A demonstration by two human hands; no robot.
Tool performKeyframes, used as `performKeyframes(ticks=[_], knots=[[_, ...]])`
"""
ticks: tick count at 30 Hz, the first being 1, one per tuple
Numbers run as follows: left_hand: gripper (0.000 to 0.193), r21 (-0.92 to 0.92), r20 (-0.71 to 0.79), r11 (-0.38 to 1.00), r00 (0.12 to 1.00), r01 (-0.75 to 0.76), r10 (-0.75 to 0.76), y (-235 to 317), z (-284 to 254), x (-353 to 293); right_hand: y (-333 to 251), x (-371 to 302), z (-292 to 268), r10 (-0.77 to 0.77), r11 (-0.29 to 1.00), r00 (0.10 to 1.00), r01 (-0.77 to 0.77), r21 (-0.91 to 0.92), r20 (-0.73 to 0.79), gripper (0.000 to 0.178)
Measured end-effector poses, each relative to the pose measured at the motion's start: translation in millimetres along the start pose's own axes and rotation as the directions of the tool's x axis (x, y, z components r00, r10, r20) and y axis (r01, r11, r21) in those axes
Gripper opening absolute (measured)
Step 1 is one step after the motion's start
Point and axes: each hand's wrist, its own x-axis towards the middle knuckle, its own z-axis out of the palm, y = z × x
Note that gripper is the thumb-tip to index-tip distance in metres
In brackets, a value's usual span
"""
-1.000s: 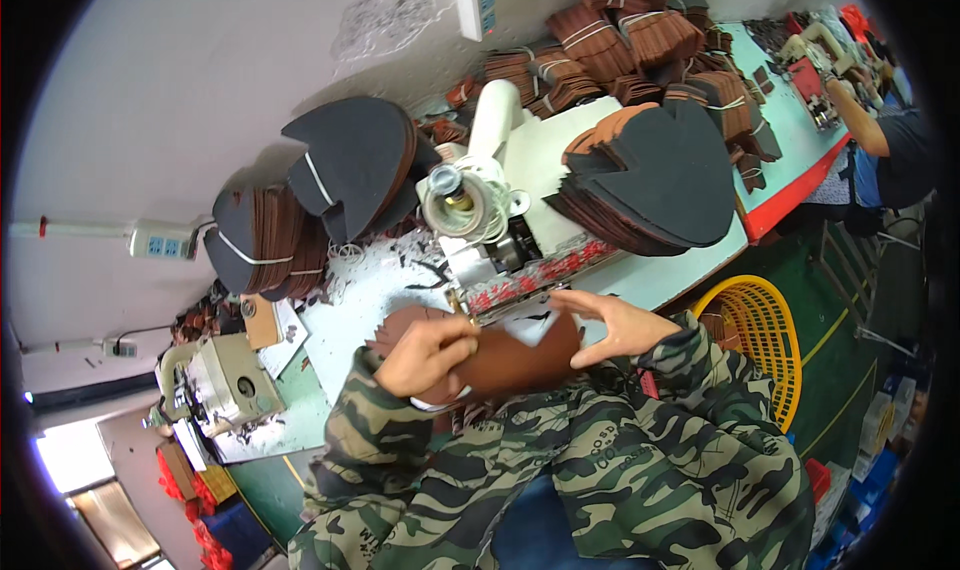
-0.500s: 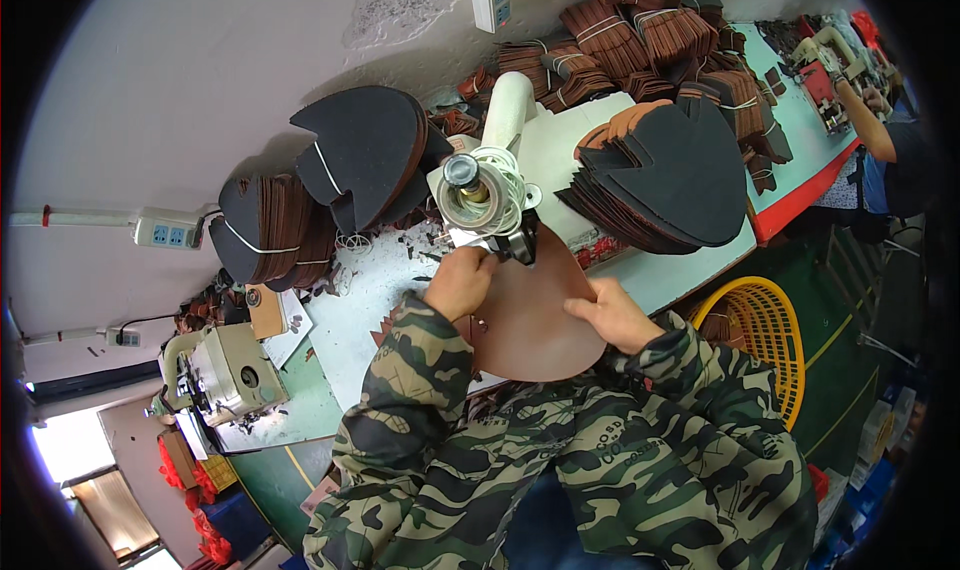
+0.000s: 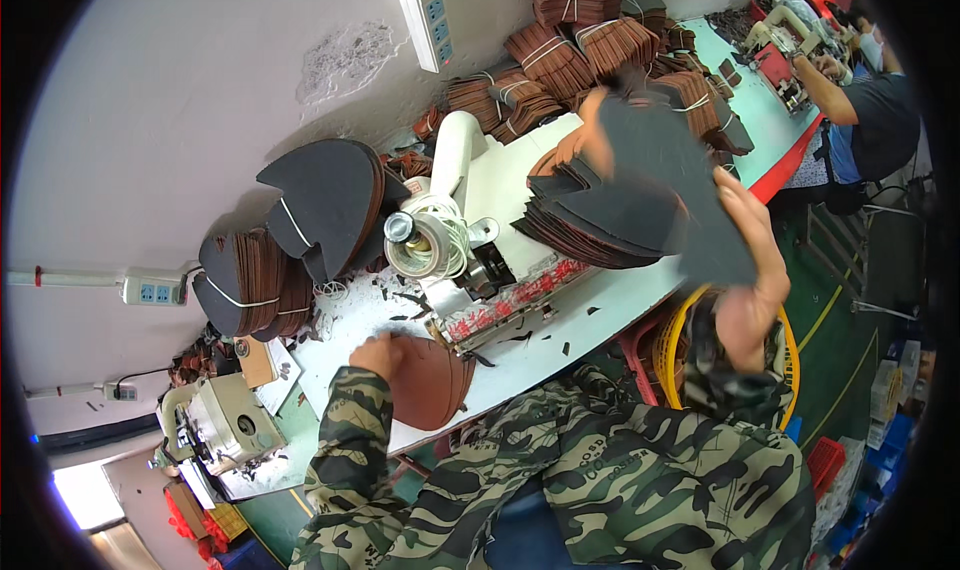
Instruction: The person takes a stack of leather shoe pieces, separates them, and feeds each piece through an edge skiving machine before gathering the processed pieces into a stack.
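Note:
At the table's near edge my left hand (image 3: 378,355) is closed at the rim of rounded reddish-brown leather pieces (image 3: 432,385), which lie in a small stack. My right hand (image 3: 752,260) is raised at the right, gripping the edge of a dark, flat leather piece (image 3: 690,160) that is smeared by motion. Below that piece is a thick stack of dark notched leather pieces (image 3: 590,215), partly hidden by it. The cream sewing-type machine (image 3: 465,270), with a coil of white cord around its post, stands between my hands.
Tied bundles of dark pieces (image 3: 325,200) lean at the left, with more brown bundles (image 3: 610,50) against the wall. Scraps litter the white table (image 3: 530,360). A yellow basket (image 3: 790,370) stands at lower right. A co-worker (image 3: 865,110) sits at another machine, far right.
My right hand has left the brown piece and moved up right, now holding a dark piece. My left hand has moved down left, and the brown piece now lies left of the machine. The view has shifted.

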Motion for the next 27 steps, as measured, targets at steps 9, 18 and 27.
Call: performKeyframes(ticks=[9, 18, 27], knots=[[0.035, -0.122, -0.219, 0.992, 0.974, 0.03, -0.056, -0.3, 21.2, -20.1, 30.8, -36.5, 42.3, 0.028, 0.965, 0.924, 0.075, -0.253, 0.381, 0.048], [0.018, -0.783, -0.234, 0.336, 0.749, -0.523, 0.62, 75.7, -108.2, -73.6, 42.0, -78.1, 97.3, 0.17, 0.583, 0.174, -0.811, 0.043, 0.97, 0.067], [0.027, -0.712, -0.247, 0.649, 0.961, -0.268, 0.126, 105.1, -93.6, -24.4, 47.8, -94.4, 135.0, 0.467, 0.485, 0.347, -0.87, 0.092, 0.814, 0.024]])
